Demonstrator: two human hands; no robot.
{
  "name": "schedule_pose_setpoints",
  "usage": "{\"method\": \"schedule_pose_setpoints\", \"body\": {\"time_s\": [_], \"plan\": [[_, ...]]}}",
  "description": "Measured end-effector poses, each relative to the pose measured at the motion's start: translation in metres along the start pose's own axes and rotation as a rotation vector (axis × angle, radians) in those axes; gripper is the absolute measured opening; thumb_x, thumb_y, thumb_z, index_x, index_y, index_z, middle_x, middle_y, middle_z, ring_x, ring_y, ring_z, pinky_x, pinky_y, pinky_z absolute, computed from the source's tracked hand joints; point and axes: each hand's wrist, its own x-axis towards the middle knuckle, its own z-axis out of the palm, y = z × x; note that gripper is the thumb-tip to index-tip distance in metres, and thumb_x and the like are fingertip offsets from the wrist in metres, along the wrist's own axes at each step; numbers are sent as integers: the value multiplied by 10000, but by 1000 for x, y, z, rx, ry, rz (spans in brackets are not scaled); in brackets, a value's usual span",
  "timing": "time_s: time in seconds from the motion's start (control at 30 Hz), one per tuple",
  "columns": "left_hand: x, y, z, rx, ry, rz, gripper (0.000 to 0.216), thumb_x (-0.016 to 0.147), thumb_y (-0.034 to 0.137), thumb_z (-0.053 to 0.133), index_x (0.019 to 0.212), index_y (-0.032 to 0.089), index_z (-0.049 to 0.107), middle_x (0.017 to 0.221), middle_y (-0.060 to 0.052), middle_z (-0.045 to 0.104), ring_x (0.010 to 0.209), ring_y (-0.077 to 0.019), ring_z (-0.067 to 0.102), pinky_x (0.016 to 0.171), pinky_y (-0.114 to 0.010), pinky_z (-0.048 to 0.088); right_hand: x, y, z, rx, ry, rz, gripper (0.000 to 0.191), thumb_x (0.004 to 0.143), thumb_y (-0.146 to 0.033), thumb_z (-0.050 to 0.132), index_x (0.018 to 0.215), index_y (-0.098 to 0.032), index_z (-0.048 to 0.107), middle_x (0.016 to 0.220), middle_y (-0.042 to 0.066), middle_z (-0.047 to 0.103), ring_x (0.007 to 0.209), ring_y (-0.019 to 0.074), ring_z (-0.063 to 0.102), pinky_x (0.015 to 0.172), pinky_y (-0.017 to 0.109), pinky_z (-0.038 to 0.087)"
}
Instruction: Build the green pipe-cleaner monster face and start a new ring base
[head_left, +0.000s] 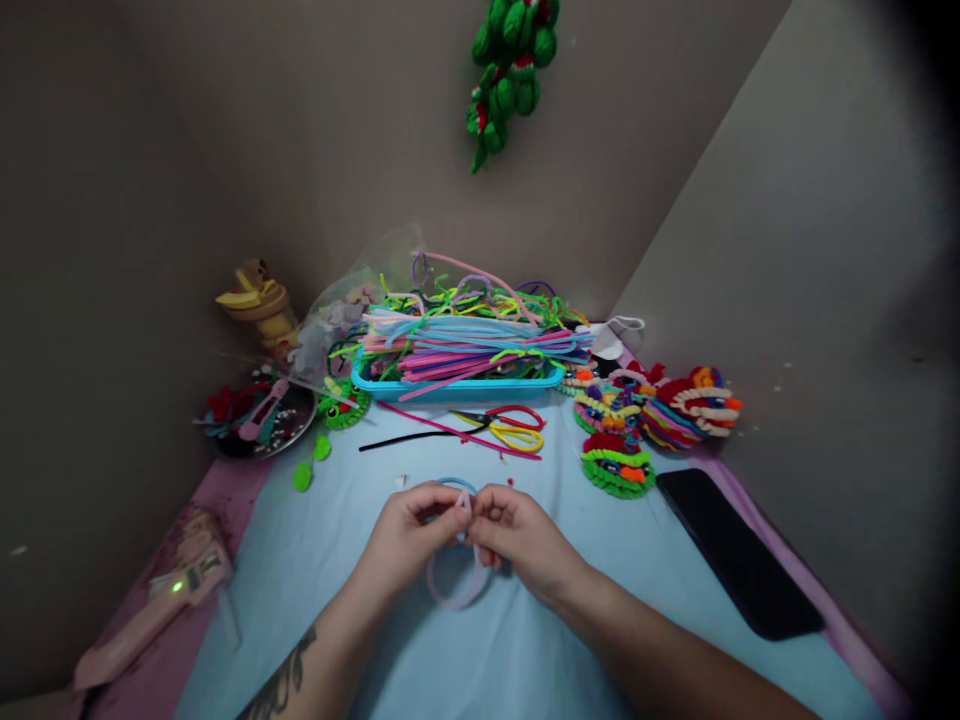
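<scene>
My left hand and my right hand meet over the light blue cloth, fingertips almost touching. Between them is a pale pink pipe cleaner, curved into a loop that hangs below the fingers; both hands pinch its upper part, where a pointed fold shows. A light blue pipe cleaner arcs just above the fingers; whether it is also held I cannot tell. Beyond the hands lie scissors with one red and one yellow handle, a black pipe cleaner and magenta pipe cleaners.
A blue tray heaped with coloured pipe cleaners stands at the back. Finished colourful pipe cleaner pieces and a black phone lie on the right. To the left are a metal bowl and a pink glue gun with a lit green light.
</scene>
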Motion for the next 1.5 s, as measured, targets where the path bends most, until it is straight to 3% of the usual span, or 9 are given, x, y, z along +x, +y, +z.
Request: {"method": "schedule_pose_setpoints", "body": {"time_s": [0.1, 0.47, 0.57, 0.67, 0.8, 0.93, 1.03, 1.23, 1.5], "plan": [[-1, -1, 0, 8, -7, -2, 172, 708, 295, 708, 778, 144, 749, 635, -29, 603, 565, -119, 524, 545, -216, 421, 0, -1, 1, 6, -14, 5, 307, 688, -395, 715, 696, -165, 511, 588, -33, 613, 411, 53, 488, 383, 159, 323], [-4, 3, 6, 0, 43, 48, 172, 701, 296, 717, 609, 150, 725, 689, -48, 597, 623, -150, 565, 615, -242, 451, 0, 0, 2, -52, -72, 21, 304, 724, -421, 681, 754, -163, 523, 548, -36, 595, 448, 82, 526, 446, 190, 394], [-3, 4, 4, 33, 52, 59, 148, 703, 290, 710, 647, 155, 734, 729, -59, 650, 697, -167, 582, 677, -248, 449, -1, -4, -4, -104, 34, -122, 265, 719, -383, 700, 787, -179, 545, 663, -27, 597, 578, 97, 565, 527, 206, 438], [-4, 4, 3, 27, 4, -20, 173, 729, 308, 677, 684, 149, 726, 686, -53, 673, 654, -157, 574, 640, -239, 436, -3, -9, -8, -153, 108, -294, 178, 741, -325, 684, 815, -195, 588, 756, -6, 599, 700, 125, 589, 646, 244, 476], [-6, 0, 5, 101, -4, -26, 163, 735, 293, 664, 678, 150, 716, 629, -44, 664, 602, -150, 560, 582, -222, 415, -7, -14, -10, -355, 159, -383, 74, 788, -266, 623, 778, -195, 640, 754, 13, 594, 713, 141, 582, 654, 257, 468], [-9, -6, 7, 232, 121, 101, 85, 719, 251, 685, 707, 189, 742, 652, -30, 685, 595, -148, 555, 589, -215, 401, -9, -14, -9, -487, 204, -363, 91, 799, -264, 605, 770, -192, 652, 759, 21, 604, 720, 149, 579, 641, 252, 457], [-11, -11, 8, 256, 140, 168, 63, 700, 212, 707, 733, 230, 758, 729, -37, 719, 654, -159, 588, 675, -212, 417, -9, -12, -7, -530, 243, -337, 80, 783, -260, 618, 755, -189, 642, 757, 23, 603, 703, 148, 576, 621, 247, 451], [-11, -17, 7, 337, 178, 163, 115, 678, 197, 732, 752, 282, 758, 779, -29, 728, 734, -172, 604, 789, -218, 427, -7, -11, -5, -610, 289, -315, 66, 755, -194, 598, 694, -181, 617, 692, 13, 581, 649, 141, 543, 586, 242, 420], [-10, -15, 8, 288, 153, 152, 136, 682, 207, 734, 789, 286, 761, 813, -30, 736, 754, -185, 615, 794, -229, 435, -5, -8, -7, -576, 284, -269, 98, 766, -218, 567, 701, -178, 629, 692, 17, 601, 679, 153, 558, 619, 255, 432]]}}
